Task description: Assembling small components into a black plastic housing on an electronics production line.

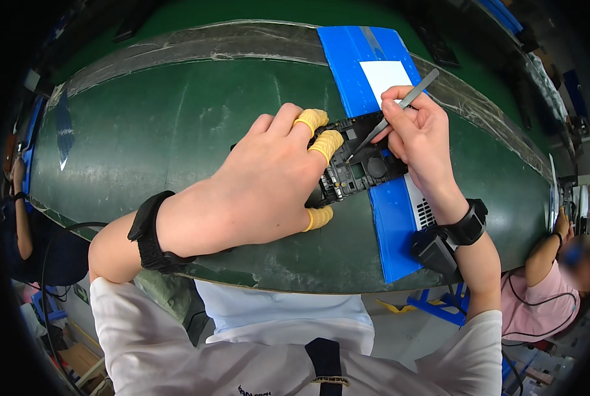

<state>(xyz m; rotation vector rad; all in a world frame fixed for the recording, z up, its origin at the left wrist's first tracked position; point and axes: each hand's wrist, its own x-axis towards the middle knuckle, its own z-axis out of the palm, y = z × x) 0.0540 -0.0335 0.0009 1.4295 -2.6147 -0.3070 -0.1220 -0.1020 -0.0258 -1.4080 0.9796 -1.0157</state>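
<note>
My left hand (262,175) wears yellow finger cots on the thumb and two fingers. Those fingers grip the left end of a black plastic phone frame (376,167) full of small slots and parts, and the palm hides some of it. In my right hand (419,132) a pair of grey metal tweezers (419,90) is pinched between thumb and fingers. The tweezers slant down to the left, their tips at the middle of the frame; whether they hold any small part is too fine to tell.
Under the frame lies a blue corrugated plastic strip (395,244) across the green table mat (196,112). A white paper sheet (382,76) rests on its far part, and a white sheet with a black grid (421,206) sits beneath my right wrist. Co-workers sit at left and right (536,297).
</note>
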